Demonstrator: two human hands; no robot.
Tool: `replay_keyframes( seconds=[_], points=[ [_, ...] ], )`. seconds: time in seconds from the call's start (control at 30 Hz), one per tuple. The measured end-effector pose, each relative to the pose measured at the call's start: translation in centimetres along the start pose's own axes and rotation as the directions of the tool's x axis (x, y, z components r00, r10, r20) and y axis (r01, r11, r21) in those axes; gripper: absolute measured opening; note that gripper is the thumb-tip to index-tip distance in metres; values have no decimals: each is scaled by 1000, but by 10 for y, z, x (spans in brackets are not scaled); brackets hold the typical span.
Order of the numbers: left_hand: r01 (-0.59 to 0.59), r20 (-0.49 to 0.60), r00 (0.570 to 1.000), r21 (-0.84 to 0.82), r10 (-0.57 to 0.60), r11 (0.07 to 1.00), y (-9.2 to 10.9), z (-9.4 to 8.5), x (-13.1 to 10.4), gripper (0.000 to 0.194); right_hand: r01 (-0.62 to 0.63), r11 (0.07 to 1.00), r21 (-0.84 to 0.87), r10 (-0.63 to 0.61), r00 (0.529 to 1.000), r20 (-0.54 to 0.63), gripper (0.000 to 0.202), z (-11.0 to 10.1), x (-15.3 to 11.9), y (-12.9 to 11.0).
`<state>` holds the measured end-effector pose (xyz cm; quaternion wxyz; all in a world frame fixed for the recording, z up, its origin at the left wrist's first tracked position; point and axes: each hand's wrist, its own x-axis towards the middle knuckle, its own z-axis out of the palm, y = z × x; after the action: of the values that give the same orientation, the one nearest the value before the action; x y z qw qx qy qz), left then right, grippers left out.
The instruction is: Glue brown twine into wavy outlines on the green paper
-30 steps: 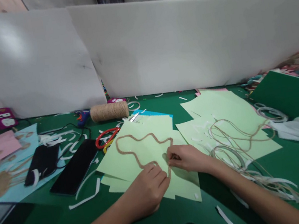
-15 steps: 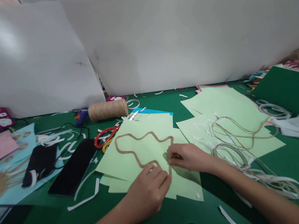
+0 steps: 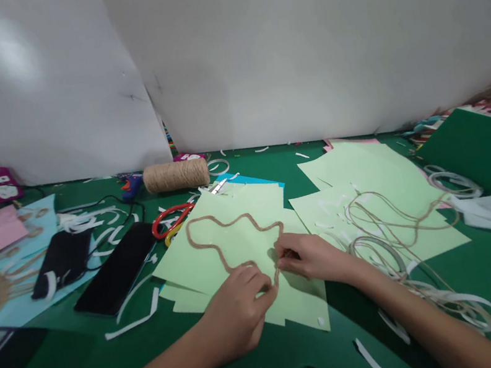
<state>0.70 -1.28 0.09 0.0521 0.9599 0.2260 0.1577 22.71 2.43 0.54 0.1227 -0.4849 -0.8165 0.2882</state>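
A brown twine [image 3: 218, 245] lies in a wavy outline on a light green sheet of paper [image 3: 246, 243]. My left hand [image 3: 242, 304] rests low on the sheet, fingers bent, its thumb and fingertips pinching the twine near its lower end. On the right side of the outline, my right hand [image 3: 302, 256] has its fingers curled together against the twine. The short stretch between the two hands runs down toward my left thumb. My fingers partly hide the twine where they grip it.
A twine spool [image 3: 176, 175] stands behind the sheet, near red-handled scissors [image 3: 171, 220] and a blue glue gun [image 3: 131, 186]. Phones [image 3: 116, 268] and white paper strips lie left. Loose twine [image 3: 389, 226] lies over green sheets on the right. A white board [image 3: 299, 55] closes the back.
My left hand has shifted slightly down and left, with its thumb at the twine's lower stretch. My right hand stays nearly in place. The view has tilted slightly.
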Motion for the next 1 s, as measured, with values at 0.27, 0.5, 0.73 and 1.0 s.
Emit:
replay_keyframes(
  seconds=[0.27, 0.5, 0.73, 1.0],
  points=[
    [-88, 73, 994, 98, 81, 991, 0, -3, -2, 41, 9, 1000, -21, -9, 1000, -5, 3, 1, 0, 0],
    [-41, 89, 995, 57, 35, 998, 0, -5, -1, 44, 22, 999, 33, -22, 1000, -4, 6, 1, 0, 0],
    [-36, 86, 996, 84, 28, 996, 4, -7, 0, 39, 24, 998, 52, -24, 1000, -10, 10, 0, 0, -3],
    [-28, 35, 999, 87, 25, 996, 4, -5, -1, 40, 94, 992, 85, -87, 993, -83, 10, -1, -3, -3]
  ],
)
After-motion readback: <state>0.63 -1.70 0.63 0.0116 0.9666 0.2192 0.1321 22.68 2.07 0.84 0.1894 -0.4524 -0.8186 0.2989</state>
